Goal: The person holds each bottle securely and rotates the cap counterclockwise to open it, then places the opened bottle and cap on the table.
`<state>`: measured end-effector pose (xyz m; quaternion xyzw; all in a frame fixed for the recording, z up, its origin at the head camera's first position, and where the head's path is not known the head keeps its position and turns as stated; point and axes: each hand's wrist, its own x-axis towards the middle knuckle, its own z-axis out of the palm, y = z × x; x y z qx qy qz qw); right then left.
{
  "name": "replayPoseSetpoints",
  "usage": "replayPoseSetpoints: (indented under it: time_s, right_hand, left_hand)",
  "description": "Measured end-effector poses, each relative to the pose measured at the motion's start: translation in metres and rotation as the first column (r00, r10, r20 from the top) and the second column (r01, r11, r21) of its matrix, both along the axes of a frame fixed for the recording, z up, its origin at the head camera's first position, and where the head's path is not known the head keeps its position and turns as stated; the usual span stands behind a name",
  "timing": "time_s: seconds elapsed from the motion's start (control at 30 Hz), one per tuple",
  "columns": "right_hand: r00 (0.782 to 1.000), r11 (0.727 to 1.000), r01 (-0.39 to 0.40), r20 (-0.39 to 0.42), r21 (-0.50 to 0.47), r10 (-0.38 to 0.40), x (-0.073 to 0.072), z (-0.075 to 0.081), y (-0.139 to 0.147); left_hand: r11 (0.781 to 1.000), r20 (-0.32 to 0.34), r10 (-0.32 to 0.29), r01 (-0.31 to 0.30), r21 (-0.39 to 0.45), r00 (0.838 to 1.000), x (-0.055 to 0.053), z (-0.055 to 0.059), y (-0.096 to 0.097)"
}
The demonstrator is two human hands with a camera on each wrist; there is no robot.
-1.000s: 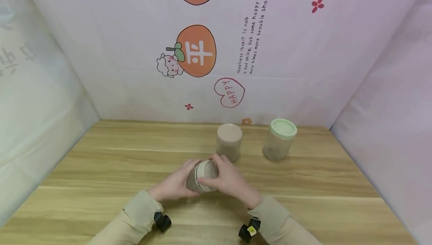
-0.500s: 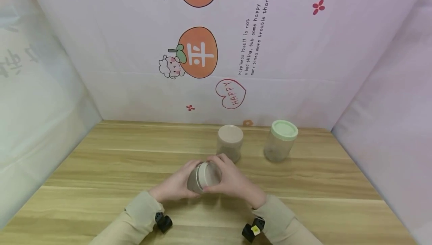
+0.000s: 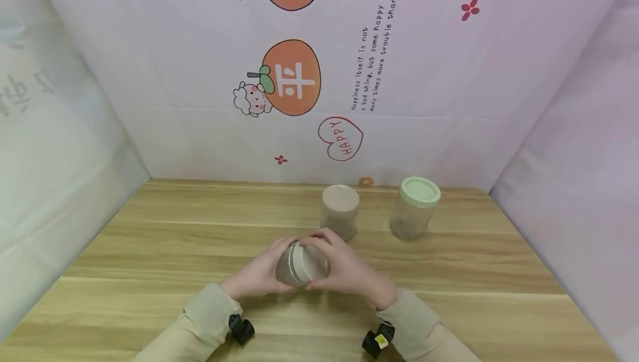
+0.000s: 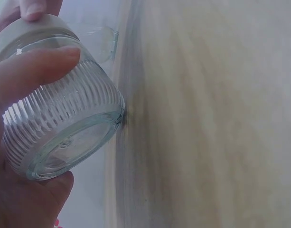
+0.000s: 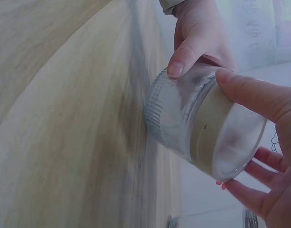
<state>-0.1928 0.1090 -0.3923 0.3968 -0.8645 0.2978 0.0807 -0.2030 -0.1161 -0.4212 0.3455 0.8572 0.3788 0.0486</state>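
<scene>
A ribbed clear glass jar [image 4: 64,104] with a cream lid [image 5: 209,123] is tilted low over the table, its lid end toward the right. In the left wrist view its bottom edge appears to touch the wood. My left hand [image 3: 262,270] grips the jar's glass body, thumb on the near side. The fingers and thumb of my right hand [image 3: 346,268] hold the lid end around its rim. The lid's end face looks smooth and glassy in the right wrist view. Part of the jar is hidden behind the fingers.
Behind the hands stands a jar with a pinkish-beige lid [image 3: 340,198]. A second upright jar with a pale green lid [image 3: 419,192] is to its right. A printed white cloth [image 3: 424,74] hangs behind the wooden table [image 3: 175,229].
My right hand has shifted slightly right, and its thumb and fingers have moved around the lid's rim, uncovering more of the end face. The left hand and the other jars stay put.
</scene>
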Motion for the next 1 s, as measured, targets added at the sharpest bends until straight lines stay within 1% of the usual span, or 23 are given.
replayPoseSetpoints:
  time_s: [0.13,0.37,0.5,0.57,0.63,0.67,0.73,0.8,0.83,0.9,1.0]
  right_hand:
    - [0.995,0.999,-0.051,-0.083,0.004,0.052,-0.001,-0.002,0.002]
    - [0.971,0.989,-0.143,-0.197,-0.022,0.136,-0.003,-0.005,0.004]
    - [0.96,0.987,-0.158,-0.238,-0.017,0.15,-0.004,-0.007,0.005]
    - [0.962,0.989,-0.148,-0.233,-0.015,0.14,-0.003,-0.007,0.006]
    - [0.973,0.992,-0.125,-0.201,-0.024,0.118,-0.002,-0.006,0.006]
    - [0.981,0.995,-0.097,-0.174,-0.029,0.091,-0.001,-0.006,0.006]
    - [0.995,0.999,-0.018,-0.094,-0.048,0.013,0.001,-0.003,0.005]
    - [0.997,0.994,0.073,0.002,-0.078,-0.073,0.003,0.0,0.004]
    - [0.992,0.989,0.124,0.047,-0.084,-0.12,0.003,0.001,0.003]
    - [0.972,0.974,0.21,0.124,-0.089,-0.199,0.005,0.003,0.0]
    - [0.938,0.953,0.298,0.202,-0.056,-0.282,0.005,0.006,-0.003]
  left_hand:
    - [1.0,-0.002,-0.008,0.008,0.003,1.0,-0.001,0.0,0.0]
    - [1.0,0.008,-0.001,0.001,0.002,1.0,0.0,0.0,0.0]
    - [1.0,0.009,0.003,-0.003,0.0,1.0,0.0,0.001,-0.001]
    - [1.0,0.006,0.003,-0.003,0.001,1.0,0.0,0.001,-0.001]
    - [1.0,0.001,0.002,-0.002,0.005,1.0,0.0,0.0,0.0]
    - [1.0,-0.001,0.003,-0.003,0.006,1.0,0.0,0.0,0.0]
    - [1.0,-0.007,0.005,-0.005,0.007,1.0,0.0,-0.001,0.0]
    - [1.0,-0.011,0.005,-0.005,0.009,1.0,0.0,-0.001,0.0]
    - [1.0,-0.011,0.007,-0.007,0.006,1.0,0.0,-0.001,0.0]
    - [1.0,-0.012,0.008,-0.008,0.005,1.0,0.001,0.0,0.0]
    - [1.0,-0.016,0.013,-0.013,-0.003,1.0,0.001,0.0,0.0]
